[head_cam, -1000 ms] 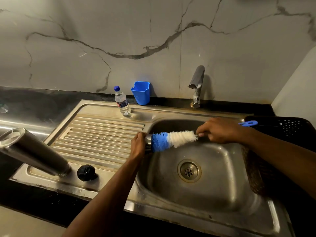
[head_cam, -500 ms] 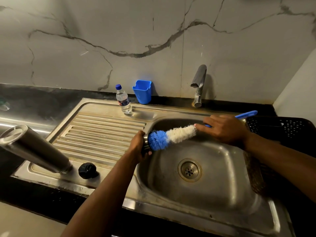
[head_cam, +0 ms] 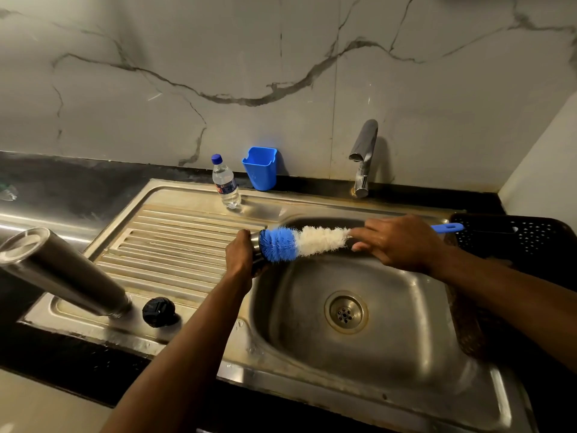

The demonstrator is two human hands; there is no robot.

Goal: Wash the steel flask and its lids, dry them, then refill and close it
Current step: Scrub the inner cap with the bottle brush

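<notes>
The left grip (head_cam: pixel 240 260) is curled round a small steel lid (head_cam: pixel 256 245), holding it over the left edge of the sink bowl (head_cam: pixel 406 323). The right grip (head_cam: pixel 396 242) is wrapped round the handle of a brush (head_cam: pixel 299 243) over the back of the sink bowl. The blue tip of the brush is pushed against the lid, and the white part comes next.

Left of the sink bowl, at the front of the ribbed draining part, the steel flask (head_cam: pixel 62 273) stands with its mouth down. A black lid (head_cam: pixel 159 311) sits just beside it, closer to the sink bowl.

Right of the sink bowl is a dark basket (head_cam: pixel 530 235) with holes.

Behind the sink bowl a water bottle (head_cam: pixel 225 182) stands on the steel rim. A blue cup (head_cam: pixel 261 168) is near it, by the wall. The tap (head_cam: pixel 362 157) stands behind the sink bowl too.
</notes>
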